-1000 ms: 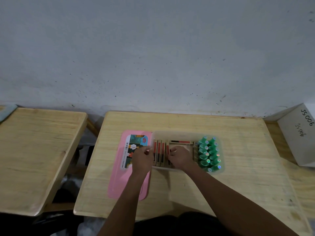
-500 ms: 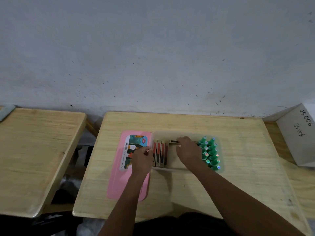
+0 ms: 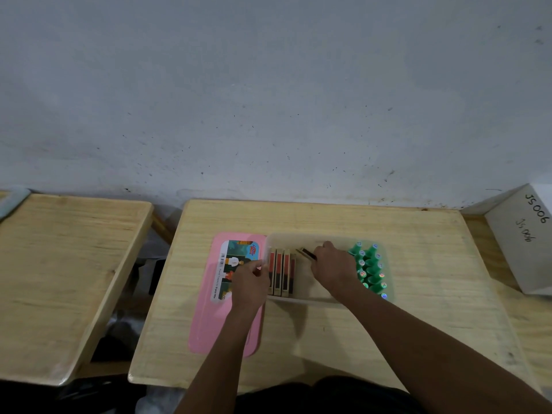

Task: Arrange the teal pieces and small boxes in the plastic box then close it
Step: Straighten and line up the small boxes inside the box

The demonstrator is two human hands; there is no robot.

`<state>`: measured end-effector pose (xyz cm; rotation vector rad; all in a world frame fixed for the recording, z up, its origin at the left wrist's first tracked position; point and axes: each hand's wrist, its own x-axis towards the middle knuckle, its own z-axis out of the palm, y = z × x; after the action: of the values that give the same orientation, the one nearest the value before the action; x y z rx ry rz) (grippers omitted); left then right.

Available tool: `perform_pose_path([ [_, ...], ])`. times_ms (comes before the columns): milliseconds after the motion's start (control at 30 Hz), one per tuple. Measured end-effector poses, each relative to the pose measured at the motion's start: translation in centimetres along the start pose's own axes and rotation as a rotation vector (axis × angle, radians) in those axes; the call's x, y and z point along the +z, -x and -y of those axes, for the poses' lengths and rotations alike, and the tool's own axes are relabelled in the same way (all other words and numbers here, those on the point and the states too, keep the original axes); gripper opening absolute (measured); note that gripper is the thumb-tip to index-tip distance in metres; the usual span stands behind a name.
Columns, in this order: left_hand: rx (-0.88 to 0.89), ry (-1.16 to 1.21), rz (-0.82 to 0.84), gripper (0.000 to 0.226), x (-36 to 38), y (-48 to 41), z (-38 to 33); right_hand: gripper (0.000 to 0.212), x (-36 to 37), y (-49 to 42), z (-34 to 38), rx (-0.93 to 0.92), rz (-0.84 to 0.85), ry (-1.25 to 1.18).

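Note:
A clear plastic box [image 3: 298, 238] sits on the middle of the wooden table. Several teal pieces [image 3: 370, 268] stand in rows at its right end. Several small boxes [image 3: 282, 271] with red and dark faces stand on edge at its left end. My right hand [image 3: 333, 268] is inside the box, shut on one more small box [image 3: 307, 253], which is tilted above the row. My left hand [image 3: 249, 283] rests against the box's left wall, fingers touching the leftmost small box. The pink lid [image 3: 209, 318] lies flat to the left of the box, partly under my left hand.
A white carton [image 3: 521, 237] marked JS006 stands at the table's right edge. A second wooden table [image 3: 59, 264] stands to the left, across a gap. A grey wall runs close behind both tables.
My right hand went from the front of the box to its back, took hold of the small box lying there and lifted it tilted. My left hand stayed at the left wall.

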<state>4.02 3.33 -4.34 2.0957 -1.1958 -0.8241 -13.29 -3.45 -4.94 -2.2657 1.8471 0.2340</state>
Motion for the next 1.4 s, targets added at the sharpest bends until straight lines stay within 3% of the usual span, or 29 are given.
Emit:
perform_pose_path([
  [200, 0.019, -0.021, -0.003, 0.03, 0.0, 0.0, 0.1, 0.027, -0.3, 1.4, 0.3, 0.078, -0.067, -0.231],
  [333, 0.009, -0.009, -0.002, 0.031, 0.0, 0.0, 0.1, 0.025, -0.4, 2.4, 0.8, -0.005, -0.065, -0.302],
  [500, 0.014, 0.002, -0.008, 0.029, 0.0, -0.1, 0.1, 0.031, -0.4, 2.4, 0.4, -0.172, -0.094, -0.187],
  [800, 0.024, -0.022, -0.004, 0.03, 0.0, 0.0, 0.0, 0.026, -0.4, 1.4, 0.1, -0.414, -0.136, 0.089],
  [1033, 0.014, -0.019, 0.004, 0.03, -0.1, 0.0, 0.0, 0.046, -0.1, 2.4, 1.4, -0.437, -0.047, -0.021],
  [1267, 0.024, -0.03, 0.0, 0.03, 0.0, 0.0, 0.0, 0.035, 0.3, 1.7, 1.6, -0.381, 0.122, -0.275],
  [1400, 0.035, -0.048, -0.009, 0.03, 0.0, 0.0, 0.0, 0.034, 0.5, 1.7, 1.7, -0.306, 0.121, -0.422],
])
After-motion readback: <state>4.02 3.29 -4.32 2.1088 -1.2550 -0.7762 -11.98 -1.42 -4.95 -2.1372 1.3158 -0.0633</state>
